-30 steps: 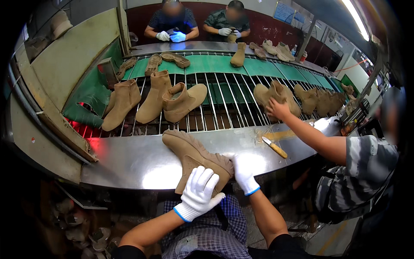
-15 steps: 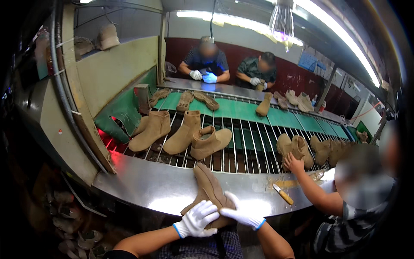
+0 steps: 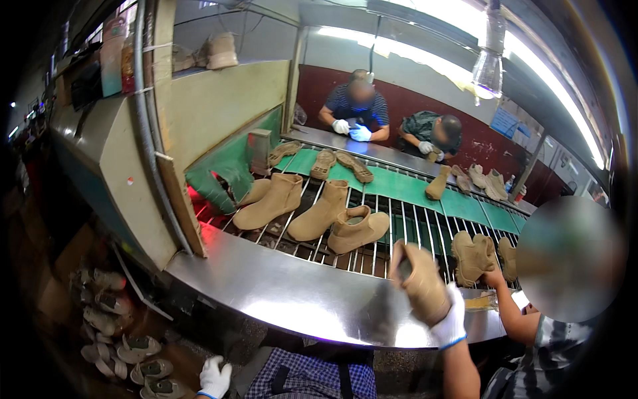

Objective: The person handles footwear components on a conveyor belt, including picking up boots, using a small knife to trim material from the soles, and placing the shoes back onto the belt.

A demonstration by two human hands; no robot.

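Tan ankle boot (image 3: pixel 422 286) held up in the person's right hand (image 3: pixel 450 320), above the front part of a shiny metal table (image 3: pixel 286 292). The white-gloved right hand is clamped on the boot's lower right side; blur hides the exact grip. The boot tilts, its round mouth toward the upper left. The left hand (image 3: pixel 214 378), also gloved, is well apart from it, low beside a blue checked cloth (image 3: pixel 312 376), fingers loosely bent and nothing seen in it.

For good handling, a firm hold on the lower part, without pinching, seems best, since the soft-looking upper could crease or mark. The boot should be kept clear of the table edge. Rods with gaps give uneven support, so a boot would sit best across several.

Behind the table runs a rack of thin metal rods (image 3: pixel 425 226), dark gaps between. On it stand two taller, matte tan boots (image 3: pixel 320 216) and a shorter, round-toed one (image 3: pixel 359 229). Beyond, a flat green sheet (image 3: pixel 399 179) bears soles (image 3: pixel 354 166) with patterned tread.
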